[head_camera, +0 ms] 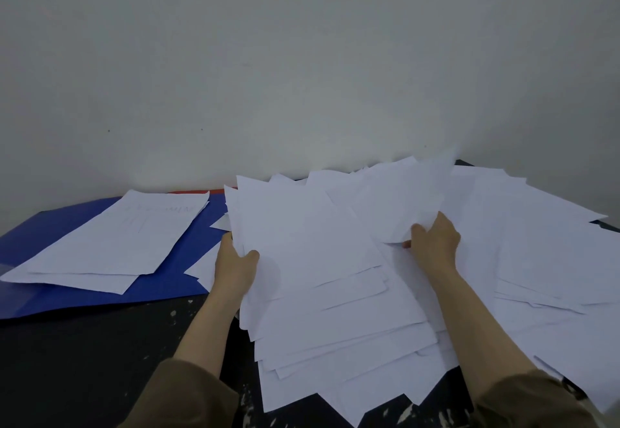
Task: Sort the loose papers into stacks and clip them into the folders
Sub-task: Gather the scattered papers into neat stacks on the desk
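Both hands (235, 266) gripping loose papers (335, 293)

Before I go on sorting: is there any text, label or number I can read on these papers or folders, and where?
Nothing here reads clearly.
Top sheet of the stack on the blue folder: faint print near its far edge, too pale and blurred to read.
Sheets in the left hand: look blank.
Sheet pinched by the right hand: looks blank.
Loose pile on the right: no print visible.
Blue folder: no label visible.
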